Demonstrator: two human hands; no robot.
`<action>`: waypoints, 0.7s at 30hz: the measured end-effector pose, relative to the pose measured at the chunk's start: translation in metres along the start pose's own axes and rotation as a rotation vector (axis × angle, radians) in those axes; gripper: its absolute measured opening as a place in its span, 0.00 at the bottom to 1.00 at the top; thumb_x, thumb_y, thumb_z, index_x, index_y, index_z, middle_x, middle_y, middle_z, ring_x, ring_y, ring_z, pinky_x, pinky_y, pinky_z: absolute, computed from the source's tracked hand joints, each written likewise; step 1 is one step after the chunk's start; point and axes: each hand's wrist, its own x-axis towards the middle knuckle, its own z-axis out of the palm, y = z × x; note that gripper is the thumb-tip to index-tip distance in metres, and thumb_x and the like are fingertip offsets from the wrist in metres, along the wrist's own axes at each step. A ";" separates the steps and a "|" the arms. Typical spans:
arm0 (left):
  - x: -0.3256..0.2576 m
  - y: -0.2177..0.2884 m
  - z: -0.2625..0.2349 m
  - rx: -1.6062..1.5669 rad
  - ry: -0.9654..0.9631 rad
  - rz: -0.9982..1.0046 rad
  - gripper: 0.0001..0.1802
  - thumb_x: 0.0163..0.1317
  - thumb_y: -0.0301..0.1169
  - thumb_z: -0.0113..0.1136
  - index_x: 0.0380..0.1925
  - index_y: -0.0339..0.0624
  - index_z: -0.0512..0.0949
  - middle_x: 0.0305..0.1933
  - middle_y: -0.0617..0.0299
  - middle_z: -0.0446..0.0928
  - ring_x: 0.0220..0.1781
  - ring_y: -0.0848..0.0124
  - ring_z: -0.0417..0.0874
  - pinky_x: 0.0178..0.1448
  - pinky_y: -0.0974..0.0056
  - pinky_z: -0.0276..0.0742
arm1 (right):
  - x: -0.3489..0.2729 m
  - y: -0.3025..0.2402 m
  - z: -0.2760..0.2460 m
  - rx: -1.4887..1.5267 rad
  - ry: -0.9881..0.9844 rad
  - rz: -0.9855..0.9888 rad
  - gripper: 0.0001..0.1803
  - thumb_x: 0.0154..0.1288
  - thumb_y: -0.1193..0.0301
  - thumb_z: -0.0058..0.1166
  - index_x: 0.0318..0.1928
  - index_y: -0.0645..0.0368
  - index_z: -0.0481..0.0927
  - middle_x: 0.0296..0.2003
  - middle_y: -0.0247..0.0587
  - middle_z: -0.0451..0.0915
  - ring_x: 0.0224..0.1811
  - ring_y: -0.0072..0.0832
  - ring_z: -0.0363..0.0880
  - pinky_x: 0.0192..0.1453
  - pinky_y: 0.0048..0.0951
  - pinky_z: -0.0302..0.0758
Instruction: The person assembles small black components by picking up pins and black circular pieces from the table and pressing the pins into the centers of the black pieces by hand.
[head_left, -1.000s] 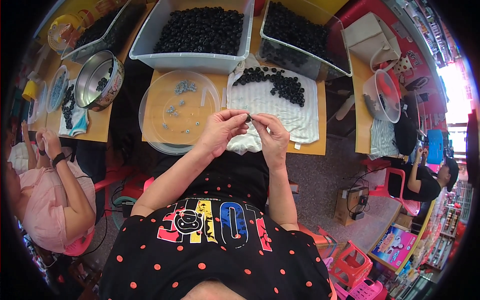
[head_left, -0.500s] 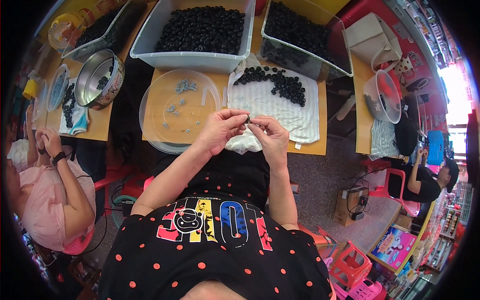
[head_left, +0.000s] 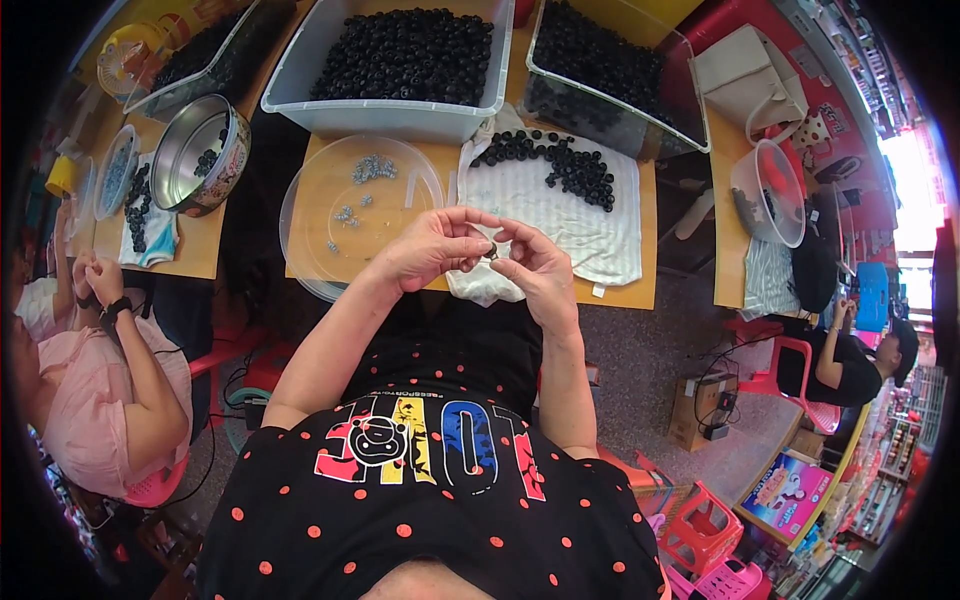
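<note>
My left hand (head_left: 432,246) and my right hand (head_left: 538,268) meet above the table's front edge, fingertips pinched together on one small black ring-shaped part (head_left: 492,253). Just beyond my hands lies a white cloth (head_left: 590,225) with a loose pile of the same black parts (head_left: 560,165) on its far side. To the left of the cloth sits a clear round lid (head_left: 345,205) holding several small grey metal pieces (head_left: 372,168).
Three clear bins of black parts stand at the back: one in the middle (head_left: 400,55), one on the right (head_left: 610,70), one on the left (head_left: 205,55). A metal bowl (head_left: 200,150) is at left. A person in pink (head_left: 90,390) sits left; another person (head_left: 860,360) sits right.
My hands have stayed together over the front edge of the cloth, with only small finger movements around the black part.
</note>
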 end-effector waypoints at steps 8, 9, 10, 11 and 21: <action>0.000 0.006 -0.007 -0.046 -0.151 -0.091 0.29 0.58 0.22 0.65 0.58 0.37 0.65 0.31 0.65 0.77 0.28 0.79 0.77 0.32 0.76 0.73 | -0.002 -0.002 0.003 -0.107 -0.163 -0.075 0.16 0.56 0.78 0.64 0.47 0.61 0.83 0.47 0.36 0.82 0.40 0.20 0.76 0.46 0.22 0.73; 0.001 0.006 -0.007 -0.044 -0.153 -0.093 0.29 0.58 0.22 0.65 0.58 0.37 0.65 0.31 0.65 0.77 0.28 0.79 0.77 0.32 0.76 0.73 | -0.002 -0.002 0.003 -0.194 -0.152 -0.125 0.15 0.56 0.78 0.64 0.47 0.61 0.83 0.46 0.37 0.82 0.41 0.22 0.77 0.46 0.22 0.73; 0.001 0.005 -0.007 -0.059 -0.157 -0.094 0.29 0.58 0.22 0.66 0.58 0.37 0.65 0.31 0.65 0.78 0.28 0.79 0.77 0.32 0.76 0.73 | -0.002 -0.002 0.003 -0.280 -0.141 -0.175 0.14 0.57 0.78 0.63 0.46 0.61 0.83 0.44 0.37 0.83 0.42 0.23 0.78 0.46 0.23 0.73; 0.001 0.004 -0.006 -0.073 -0.161 -0.094 0.29 0.58 0.22 0.66 0.58 0.36 0.65 0.32 0.64 0.78 0.28 0.79 0.77 0.32 0.76 0.74 | -0.003 -0.001 0.005 -0.279 -0.139 -0.176 0.14 0.57 0.78 0.63 0.46 0.61 0.83 0.44 0.37 0.83 0.42 0.23 0.78 0.46 0.23 0.73; 0.005 0.060 0.008 0.355 0.046 0.224 0.17 0.58 0.26 0.65 0.48 0.37 0.77 0.30 0.63 0.81 0.28 0.80 0.78 0.33 0.74 0.76 | 0.029 -0.013 -0.034 -0.278 0.032 -0.090 0.13 0.58 0.75 0.62 0.45 0.61 0.84 0.44 0.36 0.83 0.42 0.22 0.75 0.48 0.23 0.71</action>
